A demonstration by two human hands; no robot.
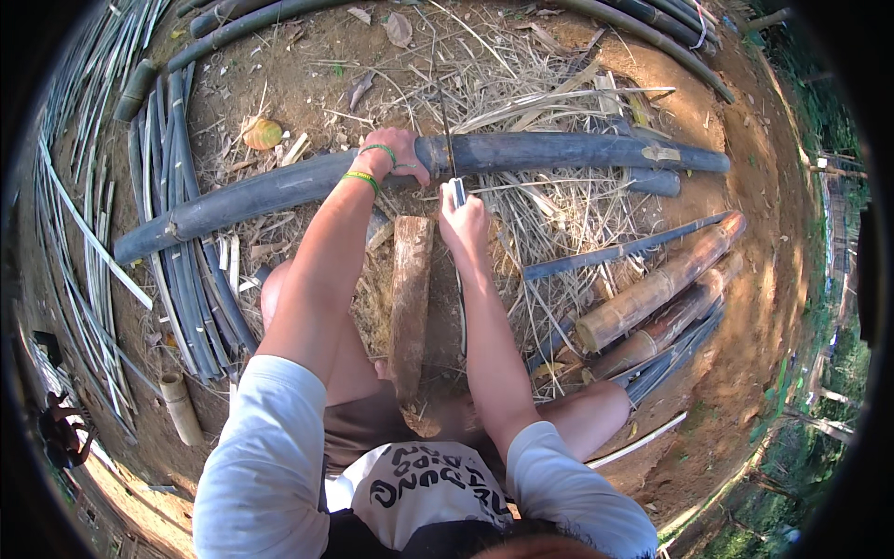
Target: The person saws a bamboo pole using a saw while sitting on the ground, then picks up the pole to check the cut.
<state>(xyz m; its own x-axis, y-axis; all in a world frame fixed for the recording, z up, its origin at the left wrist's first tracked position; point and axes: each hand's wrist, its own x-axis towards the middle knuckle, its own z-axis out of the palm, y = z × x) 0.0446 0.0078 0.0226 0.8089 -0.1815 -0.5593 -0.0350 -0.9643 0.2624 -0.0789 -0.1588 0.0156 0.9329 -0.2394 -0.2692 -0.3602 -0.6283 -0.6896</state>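
Note:
A long dark bamboo pole (545, 153) lies crosswise in front of me. My left hand (396, 152) is closed over the pole, left of its middle, with green and yellow bands at the wrist. Close by on the right, my right hand (463, 220) is wrapped around the pale handle of a saw (448, 140). Its thin dark blade, seen edge-on, crosses the pole just right of my left hand and points away from me. How deep the blade sits in the bamboo, I cannot tell.
Between my legs lies a rough wooden block (410, 298). Cut bamboo lengths (643, 296) rest at the right beside a heap of dry strips (549, 210). Split bamboo slats (186, 279) cover the left, near a short bamboo piece (181, 408). More poles (251, 25) lie at the far side.

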